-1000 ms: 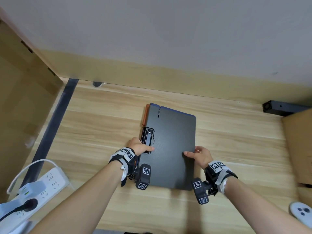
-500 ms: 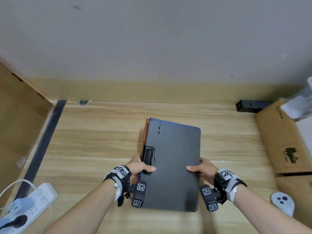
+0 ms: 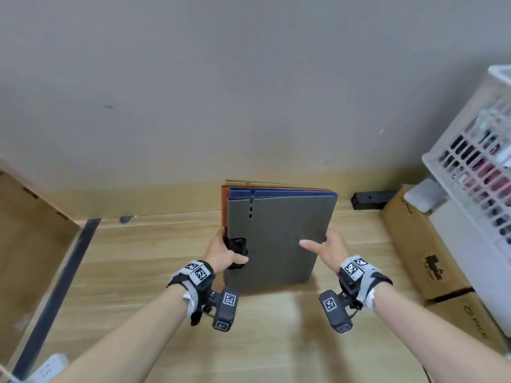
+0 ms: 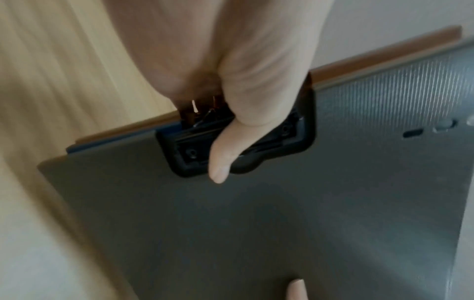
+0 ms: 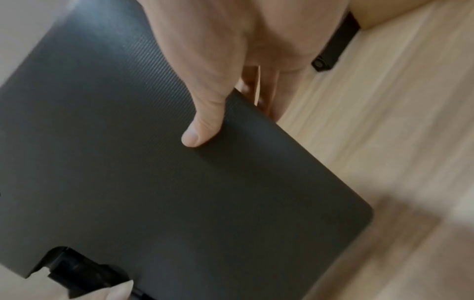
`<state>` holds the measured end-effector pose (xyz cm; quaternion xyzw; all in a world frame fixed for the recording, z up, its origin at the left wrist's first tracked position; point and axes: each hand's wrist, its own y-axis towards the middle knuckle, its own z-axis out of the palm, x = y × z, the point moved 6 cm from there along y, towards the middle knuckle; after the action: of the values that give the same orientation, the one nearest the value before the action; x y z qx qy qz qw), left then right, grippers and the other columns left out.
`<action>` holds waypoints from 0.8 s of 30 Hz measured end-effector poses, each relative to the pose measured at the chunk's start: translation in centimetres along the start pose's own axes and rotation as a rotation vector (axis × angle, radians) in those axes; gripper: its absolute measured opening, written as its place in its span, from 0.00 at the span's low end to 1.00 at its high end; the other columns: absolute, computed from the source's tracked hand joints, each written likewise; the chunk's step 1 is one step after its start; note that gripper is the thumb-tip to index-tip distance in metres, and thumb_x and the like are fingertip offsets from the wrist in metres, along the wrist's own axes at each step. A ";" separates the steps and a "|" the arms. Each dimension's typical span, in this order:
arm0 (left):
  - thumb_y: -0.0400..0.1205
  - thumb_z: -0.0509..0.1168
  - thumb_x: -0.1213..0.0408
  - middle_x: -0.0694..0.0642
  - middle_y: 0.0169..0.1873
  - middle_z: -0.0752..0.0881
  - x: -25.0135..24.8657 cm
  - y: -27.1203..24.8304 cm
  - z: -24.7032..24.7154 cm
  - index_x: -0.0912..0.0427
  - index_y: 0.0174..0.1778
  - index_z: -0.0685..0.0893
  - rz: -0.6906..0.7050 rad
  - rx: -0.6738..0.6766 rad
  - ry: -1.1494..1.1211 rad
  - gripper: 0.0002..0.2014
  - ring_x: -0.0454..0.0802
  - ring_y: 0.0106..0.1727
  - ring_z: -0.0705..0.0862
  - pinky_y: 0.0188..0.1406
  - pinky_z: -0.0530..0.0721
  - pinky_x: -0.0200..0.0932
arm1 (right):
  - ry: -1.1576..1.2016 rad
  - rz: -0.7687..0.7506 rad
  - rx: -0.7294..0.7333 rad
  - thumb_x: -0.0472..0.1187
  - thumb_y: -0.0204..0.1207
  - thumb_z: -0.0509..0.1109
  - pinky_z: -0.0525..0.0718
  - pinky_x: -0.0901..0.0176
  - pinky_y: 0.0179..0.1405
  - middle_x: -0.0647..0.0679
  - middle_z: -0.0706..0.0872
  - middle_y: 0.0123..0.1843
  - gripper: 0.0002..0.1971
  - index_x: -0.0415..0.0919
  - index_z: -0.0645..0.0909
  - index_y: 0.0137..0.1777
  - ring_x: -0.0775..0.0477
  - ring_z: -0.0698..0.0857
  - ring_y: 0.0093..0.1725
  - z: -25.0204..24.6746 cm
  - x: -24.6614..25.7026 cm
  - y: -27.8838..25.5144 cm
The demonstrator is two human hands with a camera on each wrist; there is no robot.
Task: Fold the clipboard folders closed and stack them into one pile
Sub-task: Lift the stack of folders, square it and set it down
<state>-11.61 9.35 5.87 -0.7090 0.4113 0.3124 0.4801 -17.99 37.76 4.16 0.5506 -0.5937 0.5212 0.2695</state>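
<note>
A stack of closed clipboard folders (image 3: 276, 239) is lifted off the wooden table and tilted up toward me: a dark grey one in front, a blue one (image 3: 290, 193) and an orange one (image 3: 224, 197) behind it. My left hand (image 3: 224, 251) grips the stack's left edge, its thumb across the black clip (image 4: 238, 142). My right hand (image 3: 326, 248) grips the right edge, thumb lying on the grey cover (image 5: 153, 162) and fingers hidden behind. Both hands hold the folders in the air above the table (image 3: 138, 258).
Cardboard boxes (image 3: 425, 250) stand at the right with a white slotted crate (image 3: 475, 167) above them. A small black device (image 3: 370, 199) lies by the wall. A power strip (image 3: 49, 369) sits at the near left, and a brown panel (image 3: 30, 236) stands at the left.
The folder stack has gone from lying flat on the table to being raised and tilted up in both hands. The head view has swung up and right.
</note>
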 end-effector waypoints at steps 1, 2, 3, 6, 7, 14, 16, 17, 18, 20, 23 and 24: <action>0.62 0.81 0.79 0.56 0.57 0.86 -0.9 0.3 0.0 0.62 0.66 0.77 -0.005 -0.005 -0.011 0.36 0.56 0.60 0.84 0.65 0.81 0.52 | -0.008 -0.027 -0.029 0.43 0.69 0.81 0.82 0.72 0.42 0.56 0.89 0.47 0.16 0.45 0.85 0.56 0.61 0.87 0.46 -0.5 0.9 0.1; 0.63 0.81 0.79 0.56 0.58 0.87 -1.5 0.7 0.0 0.62 0.66 0.78 -0.010 -0.002 -0.027 0.35 0.57 0.60 0.85 0.66 0.81 0.55 | -0.023 -0.040 -0.046 0.43 0.70 0.80 0.81 0.71 0.42 0.56 0.88 0.47 0.15 0.46 0.84 0.55 0.60 0.87 0.45 -0.9 1.4 0.3; 0.64 0.79 0.79 0.57 0.59 0.87 -2.1 0.9 0.1 0.62 0.66 0.78 -0.018 0.007 -0.041 0.34 0.58 0.61 0.85 0.67 0.81 0.57 | -0.034 -0.049 -0.061 0.44 0.70 0.80 0.82 0.66 0.46 0.55 0.88 0.47 0.14 0.47 0.83 0.55 0.58 0.87 0.45 -1.2 1.5 0.3; 0.68 0.75 0.83 0.59 0.62 0.87 -2.0 0.9 0.6 0.62 0.68 0.79 -0.075 0.031 -0.098 0.31 0.57 0.60 0.84 0.64 0.81 0.53 | -0.015 -0.033 -0.055 0.45 0.69 0.80 0.86 0.51 0.58 0.52 0.90 0.53 0.20 0.43 0.84 0.60 0.51 0.89 0.52 -1.5 -0.1 0.5; 0.69 0.74 0.84 0.60 0.62 0.87 -1.4 0.6 0.9 0.62 0.67 0.79 -0.097 0.047 -0.121 0.31 0.57 0.59 0.84 0.60 0.82 0.51 | 0.006 -0.026 -0.055 0.45 0.69 0.81 0.87 0.51 0.58 0.52 0.90 0.54 0.22 0.42 0.83 0.63 0.51 0.89 0.54 -1.4 -0.7 0.3; 0.66 0.79 0.76 0.50 0.55 0.88 -0.2 -0.7 3.3 0.53 0.69 0.74 -0.027 -0.004 -0.215 0.36 0.49 0.58 0.86 0.55 0.82 0.45 | 0.131 -0.024 -0.104 0.41 0.59 0.86 0.84 0.73 0.41 0.54 0.90 0.54 0.31 0.44 0.81 0.63 0.60 0.89 0.51 -1.3 -1.5 -1.5; 0.67 0.80 0.75 0.46 0.54 0.87 -0.8 -1.0 3.0 0.51 0.69 0.73 0.016 -0.032 -0.208 0.37 0.42 0.54 0.85 0.51 0.81 0.40 | 0.177 -0.051 -0.112 0.39 0.60 0.86 0.85 0.72 0.43 0.56 0.90 0.55 0.31 0.46 0.79 0.64 0.62 0.89 0.51 -1.4 -0.6 -1.5; 0.68 0.79 0.75 0.45 0.53 0.86 -1.0 -1.2 2.9 0.51 0.70 0.72 0.028 -0.040 -0.191 0.37 0.40 0.53 0.84 0.48 0.80 0.37 | 0.193 -0.065 -0.114 0.37 0.61 0.85 0.86 0.69 0.48 0.56 0.89 0.56 0.32 0.47 0.78 0.65 0.62 0.89 0.52 -1.2 -0.2 -1.4; 0.69 0.78 0.77 0.45 0.51 0.85 -1.2 -1.3 3.0 0.51 0.71 0.70 0.030 -0.048 -0.171 0.37 0.39 0.51 0.84 0.44 0.79 0.34 | 0.205 -0.072 -0.115 0.37 0.61 0.85 0.86 0.63 0.55 0.55 0.89 0.58 0.33 0.46 0.77 0.66 0.61 0.88 0.55 -1.0 -0.1 -1.2; 0.71 0.75 0.79 0.47 0.50 0.85 -1.4 -1.4 3.0 0.53 0.72 0.69 0.014 -0.082 -0.156 0.37 0.43 0.50 0.85 0.42 0.80 0.34 | 0.221 -0.071 -0.137 0.38 0.60 0.85 0.83 0.53 0.65 0.53 0.88 0.61 0.36 0.46 0.74 0.69 0.56 0.87 0.60 -0.6 0.1 -0.9; 0.71 0.76 0.78 0.56 0.62 0.85 -1.8 -1.1 2.6 0.55 0.77 0.67 0.000 -0.132 -0.196 0.41 0.56 0.62 0.84 0.57 0.81 0.45 | 0.221 -0.069 -0.195 0.40 0.59 0.85 0.82 0.51 0.66 0.53 0.87 0.61 0.37 0.46 0.74 0.68 0.55 0.87 0.59 -0.1 0.4 -0.7; 0.70 0.78 0.77 0.57 0.65 0.83 -1.9 -0.9 2.3 0.56 0.79 0.66 0.007 -0.149 -0.188 0.42 0.56 0.65 0.82 0.61 0.80 0.47 | 0.216 -0.082 -0.224 0.39 0.60 0.85 0.83 0.55 0.64 0.53 0.88 0.59 0.35 0.46 0.75 0.68 0.57 0.87 0.57 -0.1 0.8 -0.8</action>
<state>-11.79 12.23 7.05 -0.7090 0.3426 0.4088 0.4614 -17.47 37.67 5.20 0.4818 -0.5926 0.4966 0.4124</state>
